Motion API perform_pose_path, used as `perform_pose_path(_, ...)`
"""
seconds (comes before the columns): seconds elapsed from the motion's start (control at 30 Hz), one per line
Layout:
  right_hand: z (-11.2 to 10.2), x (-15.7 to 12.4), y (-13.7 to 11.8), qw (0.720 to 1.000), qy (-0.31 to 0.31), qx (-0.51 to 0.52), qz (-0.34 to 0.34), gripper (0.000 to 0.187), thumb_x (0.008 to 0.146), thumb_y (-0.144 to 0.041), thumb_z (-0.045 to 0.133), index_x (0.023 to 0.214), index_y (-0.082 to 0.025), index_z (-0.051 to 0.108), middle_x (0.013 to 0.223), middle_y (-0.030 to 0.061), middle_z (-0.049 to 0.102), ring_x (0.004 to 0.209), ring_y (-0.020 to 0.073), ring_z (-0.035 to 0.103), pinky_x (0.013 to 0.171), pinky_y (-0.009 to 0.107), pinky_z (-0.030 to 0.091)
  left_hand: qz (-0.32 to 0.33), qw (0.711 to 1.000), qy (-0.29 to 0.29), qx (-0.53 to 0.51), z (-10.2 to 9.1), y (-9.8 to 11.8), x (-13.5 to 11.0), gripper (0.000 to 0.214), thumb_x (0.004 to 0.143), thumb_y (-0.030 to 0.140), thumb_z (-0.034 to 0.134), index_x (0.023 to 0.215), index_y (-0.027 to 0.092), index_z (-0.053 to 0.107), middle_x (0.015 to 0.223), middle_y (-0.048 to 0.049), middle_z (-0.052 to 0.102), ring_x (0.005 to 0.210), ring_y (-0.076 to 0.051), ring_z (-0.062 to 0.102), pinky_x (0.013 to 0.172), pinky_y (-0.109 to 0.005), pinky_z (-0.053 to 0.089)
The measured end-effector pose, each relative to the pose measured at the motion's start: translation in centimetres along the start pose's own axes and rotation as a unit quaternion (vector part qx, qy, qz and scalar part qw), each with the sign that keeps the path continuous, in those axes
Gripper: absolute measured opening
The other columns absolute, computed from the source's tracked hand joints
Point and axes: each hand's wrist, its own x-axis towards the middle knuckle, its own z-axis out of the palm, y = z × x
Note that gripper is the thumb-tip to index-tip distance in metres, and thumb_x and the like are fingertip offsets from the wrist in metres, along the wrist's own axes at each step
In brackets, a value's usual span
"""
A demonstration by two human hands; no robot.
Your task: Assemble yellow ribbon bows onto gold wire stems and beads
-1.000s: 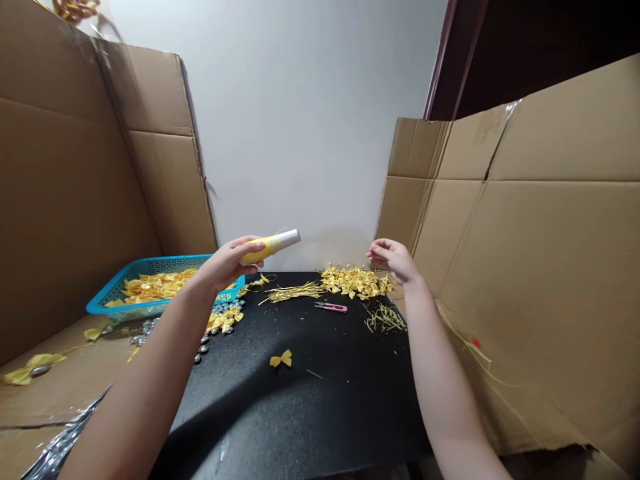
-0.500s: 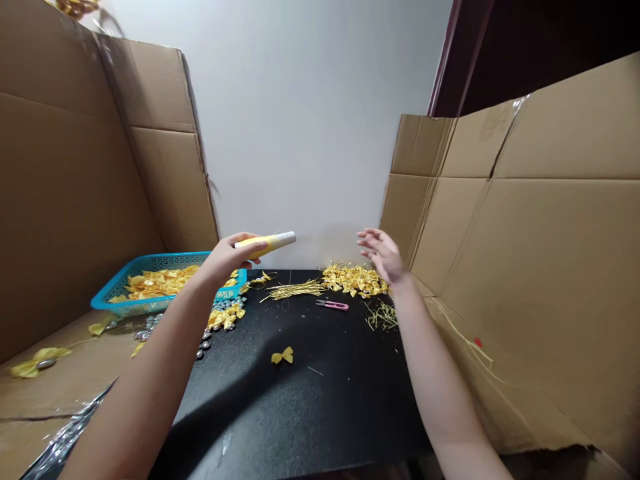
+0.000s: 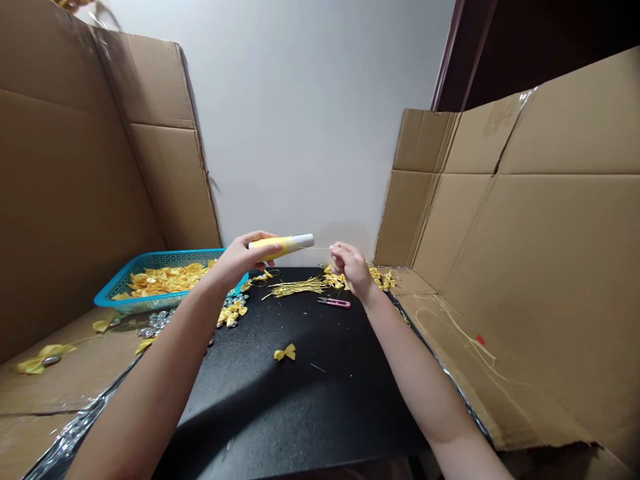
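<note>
My left hand is wrapped round a spool of yellow thread, held above the back of the black table with its white end pointing right. A thin strand of thread runs from the spool to my right hand, whose fingers are pinched on it. Below the hands, a single yellow bow lies on the table, with a needle to its right. Pink thread snips rest farther back, near a bundle of gold twist ties.
At the left stands a blue basket full of yellow bows. Silvery beads and more bows lie beside it. A pile of gold bows sits behind my right hand. Cardboard walls flank the black table.
My right hand has moved left toward the spool and closed from open fingers onto the thread. My left hand has shifted slightly right with the spool.
</note>
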Motion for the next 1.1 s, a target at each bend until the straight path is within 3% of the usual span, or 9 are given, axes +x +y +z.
perform_pose_path(0.13,-2.6,0.1,-1.9,0.999,0.042,0.007,-0.027,0.035,0.065,-0.031,0.066,0.051,-0.020,0.036,0.042,-0.0120,0.022,0.037,0.0027,0.017,0.041,0.020,0.016,-0.001,1.000,0.028,-0.011,-0.9,-0.5,0.5,0.036,0.062,0.045,0.073,0.085,0.019,0.066,0.066,-0.0022,0.058,0.058,-0.013,0.056,0.051,-0.022,0.043)
perform_pose_path(0.27,-4.7,0.0,-3.2,0.998,0.044,0.010,-0.051,0.037,0.068,-0.027,0.064,0.051,-0.021,0.032,0.043,-0.0117,0.020,0.038,0.0034,0.016,0.040,0.019,0.017,-0.001,0.999,0.047,-0.016,-1.4,-0.4,0.6,0.035,0.063,0.045,0.072,0.084,0.018,0.068,0.070,-0.0037,0.060,0.059,-0.013,0.057,0.048,-0.022,0.041)
perform_pose_path(0.47,-6.3,-0.6,-5.1,0.992,0.049,0.052,-0.106,0.030,0.069,-0.022,0.056,0.053,-0.020,0.030,0.046,-0.0104,0.020,0.040,0.0046,0.019,0.043,0.018,0.025,-0.015,0.997,0.079,0.015,-1.6,-0.1,0.3,0.031,0.061,0.044,0.073,0.079,0.019,0.069,0.072,-0.0054,0.063,0.061,-0.015,0.059,0.049,-0.023,0.043)
perform_pose_path(0.53,-6.8,-0.7,-5.7,0.982,0.105,0.071,-0.139,0.027,0.070,-0.023,0.052,0.055,-0.020,0.031,0.048,-0.0090,0.025,0.041,0.0054,0.025,0.045,0.018,0.030,-0.016,0.996,0.082,0.015,-1.7,-0.2,0.4,0.031,0.062,0.044,0.072,0.079,0.019,0.069,0.073,-0.0059,0.064,0.061,-0.015,0.059,0.049,-0.024,0.044)
perform_pose_path(0.67,-7.9,-0.5,-6.2,0.906,0.363,0.098,-0.195,0.023,0.074,-0.029,0.048,0.061,-0.020,0.031,0.056,-0.0080,0.032,0.043,0.0053,0.027,0.044,0.018,0.029,-0.018,0.996,0.084,0.015,-1.8,-0.6,0.6,0.032,0.063,0.045,0.072,0.081,0.019,0.069,0.076,-0.0063,0.064,0.061,-0.015,0.059,0.049,-0.024,0.044)
perform_pose_path(0.77,-7.6,-0.4,-6.1,0.875,0.435,0.055,-0.207,0.020,0.069,-0.032,0.054,0.066,-0.021,0.038,0.058,-0.0085,0.034,0.045,0.0052,0.026,0.044,0.019,0.027,-0.017,0.997,0.070,0.022,-1.6,-0.7,0.6,0.033,0.063,0.046,0.072,0.082,0.018,0.068,0.074,-0.0051,0.063,0.061,-0.015,0.059,0.049,-0.023,0.044)
perform_pose_path(0.87,-5.2,-0.6,-5.5,0.882,0.395,-0.074,-0.248,0.018,0.067,-0.031,0.062,0.072,-0.021,0.049,0.061,-0.0063,0.042,0.052,0.0077,0.035,0.050,0.021,0.031,-0.008,0.998,0.057,0.034,-1.1,-0.5,0.4,0.035,0.063,0.047,0.072,0.084,0.018,0.067,0.070,-0.0038,0.061,0.060,-0.015,0.059,0.049,-0.023,0.044)
perform_pose_path(0.97,-1.8,-1.2,-4.3,0.894,0.262,-0.248,-0.267,0.011,0.072,-0.029,0.066,0.074,-0.022,0.058,0.068,-0.0010,0.053,0.063,0.0127,0.044,0.060,0.027,0.038,0.001,0.998,0.041,0.050,-0.4,0.0,-0.1,0.036,0.065,0.047,0.071,0.085,0.018,0.067,0.065,-0.0033,0.060,0.060,-0.016,0.059,0.049,-0.023,0.044)
perform_pose_path(1.1,1.4,-1.6,-1.7,0.877,0.125,-0.380,-0.267,0.010,0.073,-0.027,0.071,0.071,-0.025,0.061,0.073,0.0018,0.059,0.073,0.0182,0.048,0.072,0.034,0.040,0.010,0.998,0.019,0.053,0.6,1.2,-1.1,0.036,0.065,0.047,0.071,0.085,0.018,0.066,0.064,-0.0028,0.060,0.059,-0.015,0.058,0.051,-0.024,0.044)
